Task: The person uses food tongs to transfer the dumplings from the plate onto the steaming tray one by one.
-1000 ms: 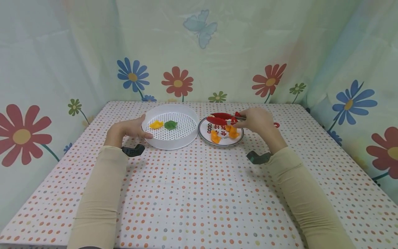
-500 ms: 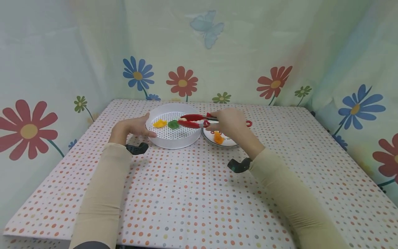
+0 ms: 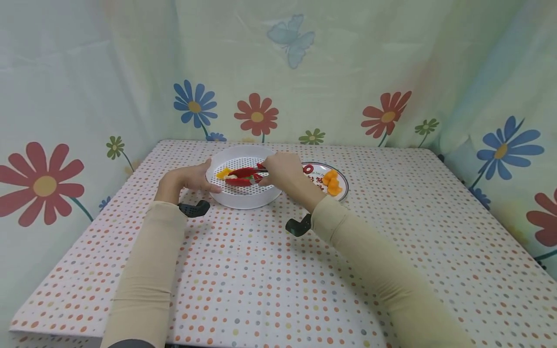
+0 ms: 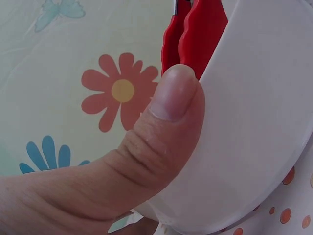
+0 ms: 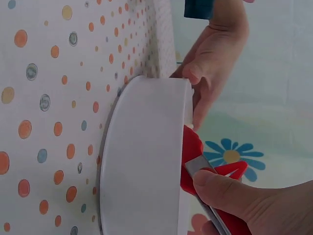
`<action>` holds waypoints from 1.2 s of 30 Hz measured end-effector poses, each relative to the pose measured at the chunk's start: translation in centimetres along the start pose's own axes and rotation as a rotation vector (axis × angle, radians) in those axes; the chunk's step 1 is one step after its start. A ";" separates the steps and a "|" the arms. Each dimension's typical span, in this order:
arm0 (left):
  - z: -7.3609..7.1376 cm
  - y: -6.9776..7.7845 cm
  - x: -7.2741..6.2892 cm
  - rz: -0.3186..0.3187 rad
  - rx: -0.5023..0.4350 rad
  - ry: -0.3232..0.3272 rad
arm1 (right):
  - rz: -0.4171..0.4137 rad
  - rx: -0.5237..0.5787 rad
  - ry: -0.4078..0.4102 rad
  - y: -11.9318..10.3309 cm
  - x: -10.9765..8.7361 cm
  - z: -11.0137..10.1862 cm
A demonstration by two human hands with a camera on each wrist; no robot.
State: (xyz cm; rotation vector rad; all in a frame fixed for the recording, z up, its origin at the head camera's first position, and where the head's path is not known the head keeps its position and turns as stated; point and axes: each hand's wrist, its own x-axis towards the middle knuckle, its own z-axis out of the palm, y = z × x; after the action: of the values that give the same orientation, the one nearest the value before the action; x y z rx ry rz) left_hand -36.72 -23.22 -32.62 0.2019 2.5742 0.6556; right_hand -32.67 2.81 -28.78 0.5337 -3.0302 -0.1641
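My left hand [image 3: 189, 178] holds the left side of a round white steamer basket [image 3: 248, 200] with a perforated floor. In the left wrist view, its thumb [image 4: 171, 110] lies against the basket's outer wall. My right hand [image 3: 283, 169] grips red-tipped metal tongs [image 3: 243, 172], whose heads reach down inside the basket. A small whitish piece [image 3: 229, 179] shows at the tongs' tips. Left of them a yellow dumpling-shaped piece [image 3: 224, 173] lies on the basket floor. A green one is mostly hidden behind the tongs.
Right of the basket, partly behind my right hand, stands a white plate [image 3: 321, 167] with a dark rim and red lettering. Orange dumpling-shaped pieces [image 3: 332, 184] lie on it. A dotted cloth covers the table [image 3: 261, 280]; a flowered curtain [image 3: 348, 63] hangs behind.
My right hand has carried the tongs left from over the plate and lowered their heads into the basket, a whitish piece at the tips. My left hand has kept its hold on the basket.
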 end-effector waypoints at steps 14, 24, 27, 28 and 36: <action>-0.2 0.3 -0.4 -0.001 -0.004 -0.002 | -0.053 -0.078 0.113 -0.7 0.0 0.7; 0.0 0.1 -0.5 0.007 -0.008 0.011 | -0.009 -0.009 0.051 -0.3 -0.1 0.8; 0.1 0.0 -0.6 0.008 -0.012 0.012 | 0.010 0.023 0.009 -0.1 -0.1 0.8; 0.1 0.0 -0.6 0.009 -0.011 0.013 | 0.017 0.038 -0.006 -0.1 0.0 0.7; 0.1 0.1 -0.7 0.009 -0.018 0.011 | 0.050 0.121 -0.076 0.6 -0.3 -0.2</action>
State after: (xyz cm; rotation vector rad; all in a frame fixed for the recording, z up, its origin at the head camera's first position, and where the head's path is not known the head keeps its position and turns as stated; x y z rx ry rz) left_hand -36.06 -23.29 -32.37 0.2052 2.5787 0.6847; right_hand -32.60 3.43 -28.56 0.4701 -3.1398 0.0015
